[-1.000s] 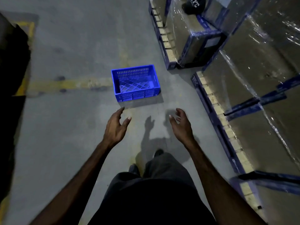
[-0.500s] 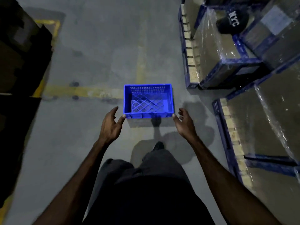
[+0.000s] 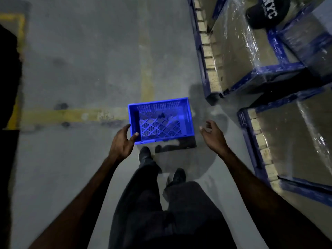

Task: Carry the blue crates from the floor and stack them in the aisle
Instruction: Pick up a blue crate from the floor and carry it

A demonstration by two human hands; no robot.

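Observation:
One empty blue crate (image 3: 187, 119) with a lattice bottom sits on the grey concrete floor just ahead of my feet, across a yellow floor line. My left hand (image 3: 121, 141) is on its near left corner, with the thumb over the rim and the fingers round the outside of the left wall. My right hand (image 3: 212, 135) hovers a little to the right of the crate's near right corner, fingers spread, touching nothing.
Blue pallets (image 3: 208, 72) loaded with shrink-wrapped cartons (image 3: 233, 51) line the right side, close to the crate. A black cap (image 3: 265, 11) lies on one carton. A dark mass (image 3: 9, 87) borders the left edge. Yellow floor lines (image 3: 71, 115) cross the open concrete.
I have stepped up to the crate and it now lies at my feet. My left hand went from beside the corner to onto it. My right hand stayed open, off the right side.

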